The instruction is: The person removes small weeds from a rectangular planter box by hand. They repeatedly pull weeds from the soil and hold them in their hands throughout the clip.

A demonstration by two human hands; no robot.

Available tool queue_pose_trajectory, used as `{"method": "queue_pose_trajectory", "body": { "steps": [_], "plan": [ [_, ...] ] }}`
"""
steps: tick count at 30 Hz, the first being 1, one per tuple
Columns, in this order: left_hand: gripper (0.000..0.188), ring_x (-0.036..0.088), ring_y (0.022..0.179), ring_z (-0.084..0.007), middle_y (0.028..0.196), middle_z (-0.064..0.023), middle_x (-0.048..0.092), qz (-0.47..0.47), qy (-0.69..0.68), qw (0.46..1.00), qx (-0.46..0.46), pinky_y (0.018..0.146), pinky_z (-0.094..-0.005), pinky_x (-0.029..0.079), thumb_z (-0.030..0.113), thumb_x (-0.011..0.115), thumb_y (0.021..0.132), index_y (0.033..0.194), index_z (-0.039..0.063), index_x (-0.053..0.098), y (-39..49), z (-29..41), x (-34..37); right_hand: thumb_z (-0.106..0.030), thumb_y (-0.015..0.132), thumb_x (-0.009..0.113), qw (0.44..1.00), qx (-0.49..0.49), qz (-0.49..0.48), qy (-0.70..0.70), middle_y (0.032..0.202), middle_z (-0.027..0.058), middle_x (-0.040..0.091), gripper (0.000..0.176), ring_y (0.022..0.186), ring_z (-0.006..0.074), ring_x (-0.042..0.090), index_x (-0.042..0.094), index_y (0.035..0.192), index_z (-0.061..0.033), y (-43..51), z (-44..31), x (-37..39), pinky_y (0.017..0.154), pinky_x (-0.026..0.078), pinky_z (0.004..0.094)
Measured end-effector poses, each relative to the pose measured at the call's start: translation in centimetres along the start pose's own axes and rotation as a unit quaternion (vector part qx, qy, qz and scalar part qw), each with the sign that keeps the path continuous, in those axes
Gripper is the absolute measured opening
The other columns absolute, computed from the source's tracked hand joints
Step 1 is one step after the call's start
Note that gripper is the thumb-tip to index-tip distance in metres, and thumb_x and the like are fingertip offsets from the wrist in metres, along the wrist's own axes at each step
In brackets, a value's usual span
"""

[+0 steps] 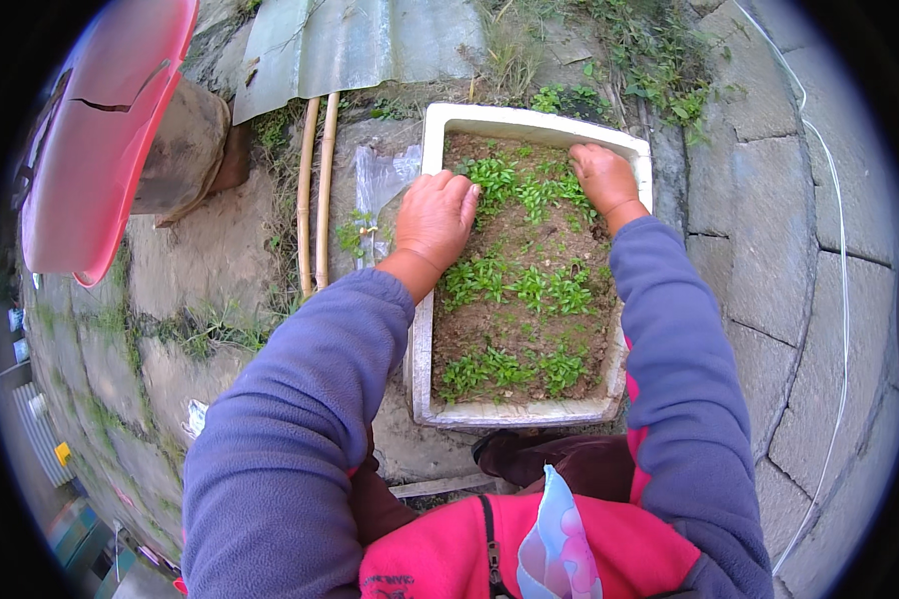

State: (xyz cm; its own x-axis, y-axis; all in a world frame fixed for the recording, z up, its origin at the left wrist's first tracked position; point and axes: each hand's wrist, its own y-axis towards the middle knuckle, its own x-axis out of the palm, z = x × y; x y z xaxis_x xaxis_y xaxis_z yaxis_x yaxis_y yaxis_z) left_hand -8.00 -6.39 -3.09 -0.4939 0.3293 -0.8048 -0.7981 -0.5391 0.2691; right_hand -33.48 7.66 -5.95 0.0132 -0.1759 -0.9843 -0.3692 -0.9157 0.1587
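A white polystyrene foam box (517, 412) of brown soil (524, 326) stands on the ground before me. Small green seedlings (551, 292) grow in it in rough bands. My left hand (436, 217) is over the box's left side, its fingers curled down and its thumb beside the leaves of the far band. Inside the far right corner is my right hand (605, 176), fingers bent together close to the far wall and the seedlings there. The backs of both hands face me and hide the fingertips, so anything pinched in them cannot be made out.
Two bamboo poles (316, 195) and a clear plastic bag (382, 176) lie left of the box. Beyond are a corrugated sheet (359, 45) and weeds (674, 82). A cracked pink plastic basin (97, 142) is at upper left. A white cable (839, 180) crosses the stone paving (772, 217).
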Motion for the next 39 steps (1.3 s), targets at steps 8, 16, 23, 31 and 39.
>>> {"method": "queue_pose_trajectory", "body": {
  "steps": [8, 16, 23, 31, 39],
  "plan": [
    [0.018, 0.054, 0.083, -0.0314, 0.082, -0.0091, 0.056, 0.009, 0.001, 1.0, -0.001, 0.075, -0.0436, 0.045, 0.024, 0.06, 0.09, 0.08, 0.008, 0.058, -0.2, -0.3, 0.3, -0.017, 0.084, 0.068, 0.98, 0.038, -0.096, 0.168, 0.095, 0.0145, 0.068, 0.017, 0.089, 0.0333, 0.065, 0.067, 0.099, -0.0092, 1.3, -1.6, -2.3, 0.08, 0.051, 0.0413],
    [0.018, 0.054, 0.083, -0.0323, 0.081, -0.0097, 0.056, 0.009, 0.009, 1.0, 0.005, 0.075, -0.044, 0.046, 0.023, 0.06, 0.09, 0.081, 0.008, 0.059, 0.0, -0.2, 0.0, -0.013, 0.083, 0.064, 0.979, -0.024, -0.187, 0.072, 0.096, 0.0149, 0.067, 0.015, 0.094, 0.0357, 0.063, 0.066, 0.097, -0.0089, 3.7, -4.5, -0.5, 0.083, 0.051, 0.0457],
    [0.016, 0.054, 0.084, -0.0331, 0.082, -0.0102, 0.058, 0.006, 0.005, 1.0, -0.002, 0.075, -0.0443, 0.045, 0.021, 0.059, 0.09, 0.084, 0.007, 0.061, -0.3, -0.3, -0.2, -0.011, 0.083, 0.062, 0.982, 0.018, -0.035, 0.184, 0.092, 0.0135, 0.065, 0.009, 0.088, 0.035, 0.063, 0.064, 0.092, -0.0089, 1.9, -4.4, -0.5, 0.076, 0.051, 0.0446],
    [0.016, 0.054, 0.082, -0.0329, 0.08, -0.01, 0.056, 0.015, -0.004, 1.0, 0.0, 0.074, -0.0447, 0.045, 0.021, 0.06, 0.09, 0.081, 0.007, 0.06, -0.2, -0.2, -0.2, -0.014, 0.086, 0.059, 0.997, -0.038, -0.017, 0.067, 0.088, 0.0114, 0.064, 0.012, 0.081, 0.0341, 0.064, 0.061, 0.098, -0.0125, 2.6, -5.7, -0.2, 0.069, 0.053, 0.0446],
    [0.018, 0.055, 0.08, -0.0311, 0.079, -0.0089, 0.056, 0.018, -0.001, 1.0, 0.011, 0.073, -0.0432, 0.046, 0.023, 0.061, 0.088, 0.077, 0.009, 0.058, -0.2, -0.3, 0.1, -0.014, 0.085, 0.063, 0.989, -0.043, 0.014, 0.139, 0.087, 0.0111, 0.066, 0.014, 0.082, 0.0331, 0.065, 0.06, 0.098, -0.01, 3.3, -6.1, 1.0, 0.072, 0.053, 0.0435]
  ]
}}
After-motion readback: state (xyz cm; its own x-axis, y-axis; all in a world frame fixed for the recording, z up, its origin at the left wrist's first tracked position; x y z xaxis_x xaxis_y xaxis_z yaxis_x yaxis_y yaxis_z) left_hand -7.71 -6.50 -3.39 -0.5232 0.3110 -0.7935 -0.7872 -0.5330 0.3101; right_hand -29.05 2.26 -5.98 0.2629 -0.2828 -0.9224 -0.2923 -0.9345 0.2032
